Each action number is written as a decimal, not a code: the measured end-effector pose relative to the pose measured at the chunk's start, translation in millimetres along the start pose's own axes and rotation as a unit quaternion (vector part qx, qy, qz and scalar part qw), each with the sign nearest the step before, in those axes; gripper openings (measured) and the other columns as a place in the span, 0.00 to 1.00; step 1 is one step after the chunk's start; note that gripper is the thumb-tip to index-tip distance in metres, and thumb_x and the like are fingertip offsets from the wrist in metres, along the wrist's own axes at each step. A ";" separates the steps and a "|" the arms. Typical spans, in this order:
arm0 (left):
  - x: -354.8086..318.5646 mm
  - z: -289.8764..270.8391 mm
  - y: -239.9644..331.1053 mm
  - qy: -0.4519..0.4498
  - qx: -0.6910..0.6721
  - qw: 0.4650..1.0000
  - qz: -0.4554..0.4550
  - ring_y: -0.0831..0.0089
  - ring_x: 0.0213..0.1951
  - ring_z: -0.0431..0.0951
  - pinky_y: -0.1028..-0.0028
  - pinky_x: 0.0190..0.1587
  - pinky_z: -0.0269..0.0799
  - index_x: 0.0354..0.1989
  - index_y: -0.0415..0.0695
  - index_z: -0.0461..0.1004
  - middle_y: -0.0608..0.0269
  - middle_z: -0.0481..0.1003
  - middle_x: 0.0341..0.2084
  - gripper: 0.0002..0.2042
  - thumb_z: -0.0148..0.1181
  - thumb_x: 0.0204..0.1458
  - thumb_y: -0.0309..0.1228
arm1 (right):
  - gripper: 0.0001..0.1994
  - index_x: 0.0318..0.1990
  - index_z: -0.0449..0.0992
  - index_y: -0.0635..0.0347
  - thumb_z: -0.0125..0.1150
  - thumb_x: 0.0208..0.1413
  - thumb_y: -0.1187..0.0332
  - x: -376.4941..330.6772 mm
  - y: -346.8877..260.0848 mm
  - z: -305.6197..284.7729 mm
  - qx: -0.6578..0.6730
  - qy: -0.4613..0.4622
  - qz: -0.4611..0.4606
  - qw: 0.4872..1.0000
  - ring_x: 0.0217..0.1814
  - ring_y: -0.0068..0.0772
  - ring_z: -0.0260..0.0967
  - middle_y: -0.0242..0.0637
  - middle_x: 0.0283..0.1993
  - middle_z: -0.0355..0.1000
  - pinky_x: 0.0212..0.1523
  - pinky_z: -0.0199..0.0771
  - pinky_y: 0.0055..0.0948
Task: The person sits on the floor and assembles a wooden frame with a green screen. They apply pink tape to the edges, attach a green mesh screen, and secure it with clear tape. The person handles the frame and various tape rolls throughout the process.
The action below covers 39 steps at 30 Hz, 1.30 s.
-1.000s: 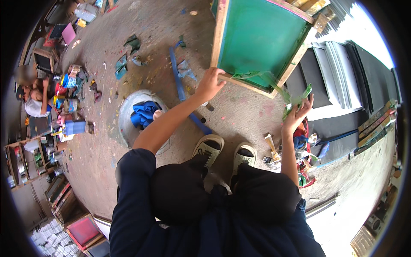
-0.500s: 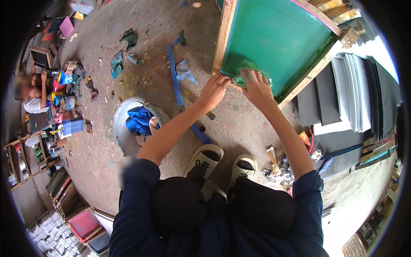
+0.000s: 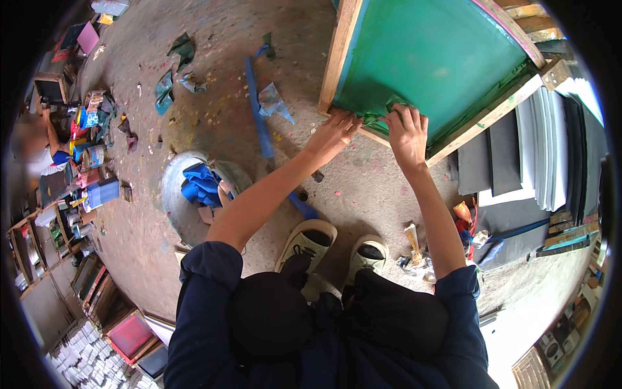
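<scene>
- Workshop floor [image 3: 214, 117]: bare grey concrete, flecked with paint and scraps; landmark for all placings is the green screen frame [image 3: 427, 58], a wood-edged panel of green mesh leaning at the upper middle, its top cut off by the picture's rim.
- Left hand [image 3: 334, 133]: at the frame's lower left corner, fingers curled over the wooden edge, thumb side pressed to it; whether it grips anything beyond the wood cannot be told.
- Right hand [image 3: 408, 133]: just right of the left hand on the same lower edge, fingers bent and pinching a green strip [image 3: 382, 115] that lies along the mesh border; the strip's far end is hard to make out.
- Blue bar [image 3: 262, 123]: long, on the floor left of the frame, lower end passing under the left forearm.
- Metal basin [image 3: 188, 201]: well left and below the frame, holding blue cloth [image 3: 201, 185]; partly hidden by the left arm.
- Stacked boards [image 3: 544, 149]: black and white sheets, right of the frame, crowding that side.
- Shoes [image 3: 337, 249]: below the frame, open concrete between.
- Seated person [image 3: 32, 139]: far left, blurred, among cans.
</scene>
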<state>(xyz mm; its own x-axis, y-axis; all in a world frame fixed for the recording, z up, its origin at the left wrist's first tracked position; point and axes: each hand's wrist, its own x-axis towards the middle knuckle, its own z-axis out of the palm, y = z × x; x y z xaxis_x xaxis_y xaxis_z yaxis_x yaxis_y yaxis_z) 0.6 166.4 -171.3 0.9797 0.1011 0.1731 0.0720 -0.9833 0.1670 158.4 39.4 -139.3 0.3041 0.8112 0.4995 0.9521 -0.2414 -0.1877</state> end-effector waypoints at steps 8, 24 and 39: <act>3.4 5.5 -0.8 -0.003 -0.027 0.999 -0.039 0.66 0.47 0.71 0.72 0.45 0.73 0.48 0.43 0.69 0.63 0.72 0.43 0.20 0.54 0.42 0.22 | 0.07 0.29 0.71 0.60 0.63 0.42 0.73 -16.8 2.7 -16.0 0.002 -0.002 0.015 1.000 0.42 0.33 0.65 0.30 0.39 0.66 0.38 0.64 0.33; 7.0 9.8 3.1 -0.006 0.038 0.999 0.004 0.66 0.45 0.71 0.70 0.43 0.72 0.43 0.39 0.69 0.60 0.70 0.42 0.17 0.57 0.41 0.23 | 0.06 0.29 0.71 0.63 0.62 0.42 0.78 -49.4 41.6 -87.5 -0.035 0.052 0.138 0.988 0.38 0.41 0.65 0.39 0.37 0.65 0.36 0.69 0.36; 9.0 16.6 3.1 0.006 0.116 0.993 0.028 0.67 0.44 0.72 0.73 0.42 0.74 0.41 0.40 0.70 0.60 0.70 0.40 0.16 0.59 0.40 0.22 | 0.06 0.29 0.76 0.63 0.64 0.45 0.70 -100.7 79.2 -130.1 0.030 0.162 0.442 0.882 0.41 0.36 0.63 0.38 0.39 0.64 0.43 0.63 0.31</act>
<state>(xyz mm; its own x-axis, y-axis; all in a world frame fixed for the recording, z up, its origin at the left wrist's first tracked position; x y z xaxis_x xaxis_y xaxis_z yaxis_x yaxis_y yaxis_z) 12.7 161.7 -185.4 0.9811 0.0456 0.1881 0.0598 -0.9957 -0.0709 207.2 -130.7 -94.5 0.9294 0.1227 0.3482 0.3371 -0.6664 -0.6650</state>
